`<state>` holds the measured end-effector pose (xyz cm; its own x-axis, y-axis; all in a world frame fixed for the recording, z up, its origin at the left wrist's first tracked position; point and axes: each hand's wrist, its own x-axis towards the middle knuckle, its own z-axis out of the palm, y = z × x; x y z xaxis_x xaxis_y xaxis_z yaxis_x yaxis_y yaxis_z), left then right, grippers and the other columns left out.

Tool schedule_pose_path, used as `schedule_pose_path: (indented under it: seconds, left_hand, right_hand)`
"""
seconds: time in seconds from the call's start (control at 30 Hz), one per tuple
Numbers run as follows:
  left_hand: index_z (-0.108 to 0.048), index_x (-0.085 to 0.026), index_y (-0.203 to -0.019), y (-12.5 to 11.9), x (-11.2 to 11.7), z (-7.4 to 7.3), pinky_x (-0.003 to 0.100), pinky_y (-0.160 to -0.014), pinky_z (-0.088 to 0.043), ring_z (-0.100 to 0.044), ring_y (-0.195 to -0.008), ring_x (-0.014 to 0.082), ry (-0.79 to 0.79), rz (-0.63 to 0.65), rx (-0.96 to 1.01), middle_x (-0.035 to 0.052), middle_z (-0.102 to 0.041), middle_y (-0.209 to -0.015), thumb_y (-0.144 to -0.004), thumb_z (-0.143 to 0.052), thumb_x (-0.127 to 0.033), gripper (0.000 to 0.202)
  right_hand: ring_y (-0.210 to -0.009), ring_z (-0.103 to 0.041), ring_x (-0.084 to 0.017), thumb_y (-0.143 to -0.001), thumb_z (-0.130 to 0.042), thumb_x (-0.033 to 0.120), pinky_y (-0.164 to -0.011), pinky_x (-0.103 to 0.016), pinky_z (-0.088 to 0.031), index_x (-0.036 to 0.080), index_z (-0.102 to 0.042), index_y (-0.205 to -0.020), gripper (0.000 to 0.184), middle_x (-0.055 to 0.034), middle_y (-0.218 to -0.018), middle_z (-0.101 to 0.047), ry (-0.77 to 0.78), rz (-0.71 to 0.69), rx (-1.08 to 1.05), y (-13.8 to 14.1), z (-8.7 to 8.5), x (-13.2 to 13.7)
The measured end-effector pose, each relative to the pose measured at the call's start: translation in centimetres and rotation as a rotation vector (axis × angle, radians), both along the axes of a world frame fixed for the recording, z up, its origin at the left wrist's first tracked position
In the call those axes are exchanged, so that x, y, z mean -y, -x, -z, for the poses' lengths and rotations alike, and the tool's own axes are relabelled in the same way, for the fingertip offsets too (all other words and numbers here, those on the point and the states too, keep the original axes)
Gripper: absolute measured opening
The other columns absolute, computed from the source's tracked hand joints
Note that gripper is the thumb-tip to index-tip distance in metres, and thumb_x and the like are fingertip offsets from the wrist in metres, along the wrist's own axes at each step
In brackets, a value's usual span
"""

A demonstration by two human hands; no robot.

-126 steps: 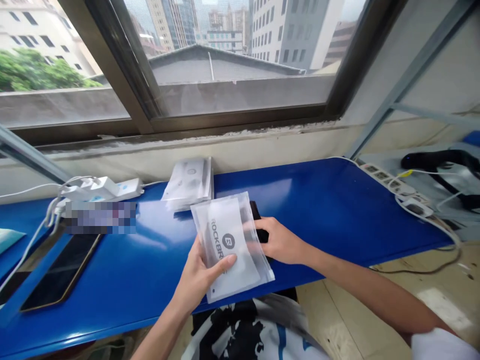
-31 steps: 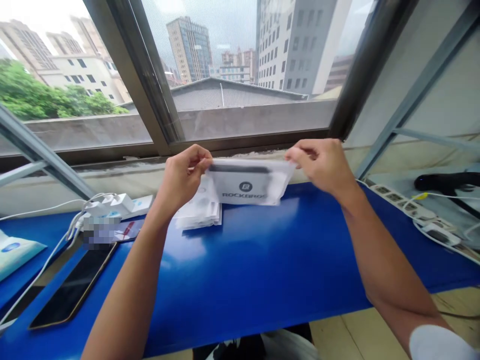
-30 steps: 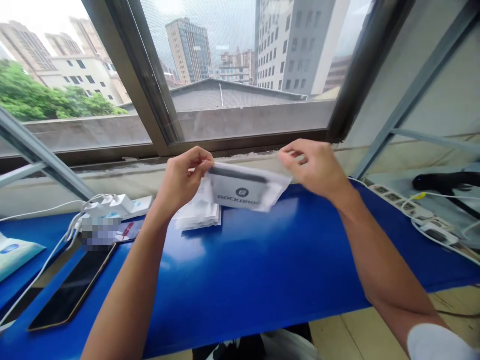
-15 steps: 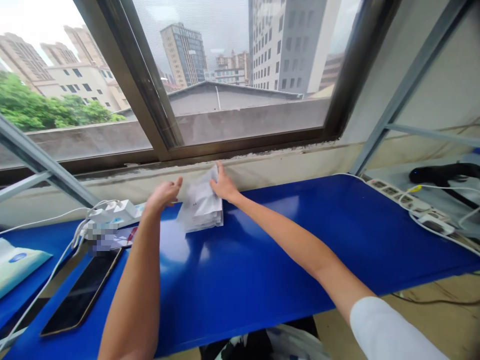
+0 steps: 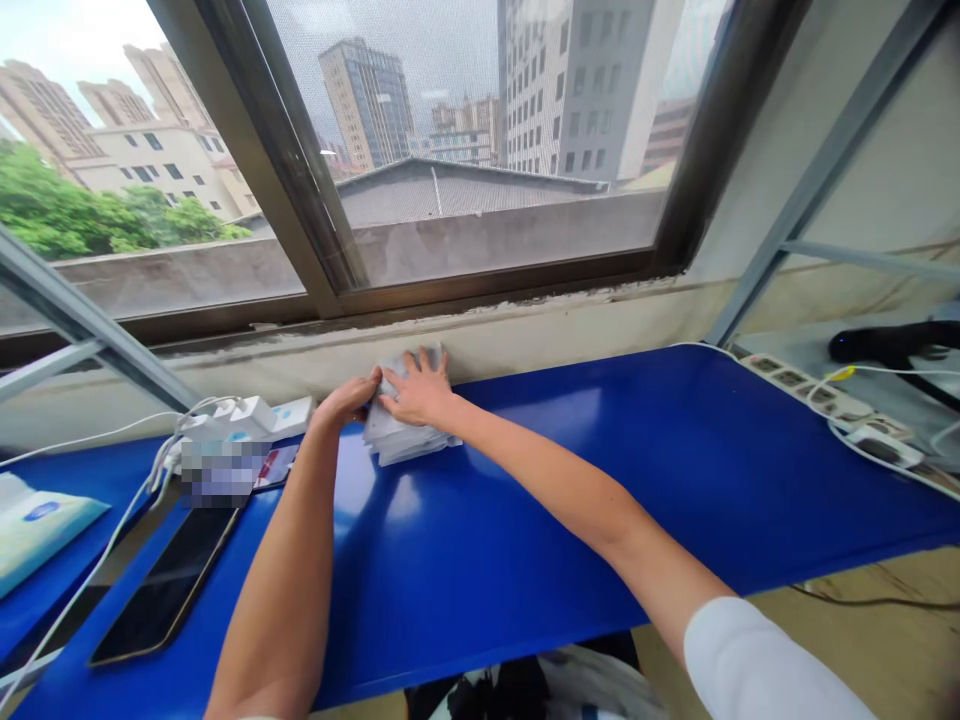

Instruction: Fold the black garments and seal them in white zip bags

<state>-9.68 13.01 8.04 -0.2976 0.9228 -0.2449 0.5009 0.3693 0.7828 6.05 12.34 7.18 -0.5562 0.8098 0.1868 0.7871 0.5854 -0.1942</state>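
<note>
A stack of frosted white plastic pouches (image 5: 405,440) lies at the back of the blue table (image 5: 570,500), against the wall under the window. My right hand (image 5: 417,388) rests flat on top of the stack with its fingers spread. My left hand (image 5: 346,400) touches the stack's left edge, its fingers curled against the pouches.
A white power strip with plugs and cables (image 5: 232,420) sits left of the stack. A dark phone (image 5: 169,585) and a light blue packet (image 5: 37,525) lie further left. Another power strip (image 5: 832,410) and a black object (image 5: 892,345) are at the right.
I held one pouch up in both hands a second ago. It now lies on the stack, and both hands have come down onto the stack.
</note>
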Motion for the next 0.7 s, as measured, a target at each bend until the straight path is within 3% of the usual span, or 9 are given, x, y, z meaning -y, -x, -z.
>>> schedule_pose_path:
  seconds: [0.13, 0.3, 0.4, 0.5, 0.6, 0.7]
  left_hand:
    - [-0.067, -0.017, -0.089, -0.1, -0.1, 0.4, 0.027, -0.044, -0.043, -0.057, -0.050, 0.0207, 0.037, 0.013, 0.036, 0.0043, -0.060, -0.059, -0.086, -0.060, -0.065, 0.049]
    - [-0.065, -0.016, -0.089, -0.1, -0.8, 0.9, 0.029, -0.054, -0.050, -0.062, -0.057, 0.0212, 0.058, -0.004, 0.109, 0.0068, -0.065, -0.066, -0.090, -0.057, -0.063, 0.047]
    - [-0.063, -0.015, -0.085, -0.1, -0.9, 1.0, 0.029, -0.055, -0.050, -0.061, -0.056, 0.0196, 0.055, -0.018, 0.140, 0.0067, -0.064, -0.065, -0.091, -0.057, -0.059, 0.045]
    - [-0.064, -0.014, -0.084, -0.1, -0.8, 0.7, 0.028, -0.054, -0.050, -0.059, -0.055, 0.0177, 0.038, -0.021, 0.153, 0.0065, -0.065, -0.068, -0.088, -0.064, -0.054, 0.040]
    - [-0.065, -0.014, -0.083, -0.2, -0.9, 0.4, 0.026, -0.052, -0.047, -0.057, -0.054, 0.0160, 0.021, -0.026, 0.151, 0.0062, -0.066, -0.069, -0.086, -0.069, -0.045, 0.031]
    - [-0.066, -0.014, -0.080, -0.4, -1.4, 0.4, 0.026, -0.050, -0.047, -0.058, -0.055, 0.0166, 0.007, -0.054, 0.143, 0.0067, -0.067, -0.071, -0.084, -0.072, -0.034, 0.021]
  right_hand:
    - [-0.156, -0.003, -0.047, -0.098, -0.035, 0.066, -0.110, -0.082, -0.018, 0.034, -0.028, -0.162, 0.072, -0.0150, -0.170, -0.016, 0.066, 0.009, -0.024, -0.5, 1.3, -0.6]
    - [-0.156, -0.003, -0.046, -0.097, -0.038, 0.069, -0.108, -0.075, -0.033, 0.035, -0.034, -0.160, 0.072, -0.0130, -0.170, -0.018, 0.152, -0.044, -0.102, -1.5, 2.9, -1.3]
    - [-0.155, -0.002, -0.049, -0.096, -0.043, 0.067, -0.109, -0.073, -0.033, 0.033, -0.036, -0.160, 0.073, -0.0142, -0.169, -0.019, 0.130, -0.052, -0.125, -1.3, 3.6, -1.3]
    - [-0.155, -0.002, -0.048, -0.094, -0.051, 0.066, -0.115, -0.071, -0.026, 0.028, -0.036, -0.160, 0.078, -0.0148, -0.169, -0.021, 0.176, -0.094, -0.163, -1.5, 2.9, -1.8]
    - [-0.158, -0.007, -0.040, -0.095, -0.053, 0.062, -0.123, -0.063, -0.016, 0.025, -0.038, -0.159, 0.076, -0.0115, -0.168, -0.029, 0.280, -0.173, -0.310, -3.3, 1.1, -3.2]
    - [-0.152, -0.029, -0.037, -0.096, -0.055, 0.050, -0.123, -0.057, -0.023, 0.016, -0.050, -0.150, 0.064, -0.0159, -0.159, -0.043, 0.306, -0.018, -0.574, -5.7, -0.1, -5.0]
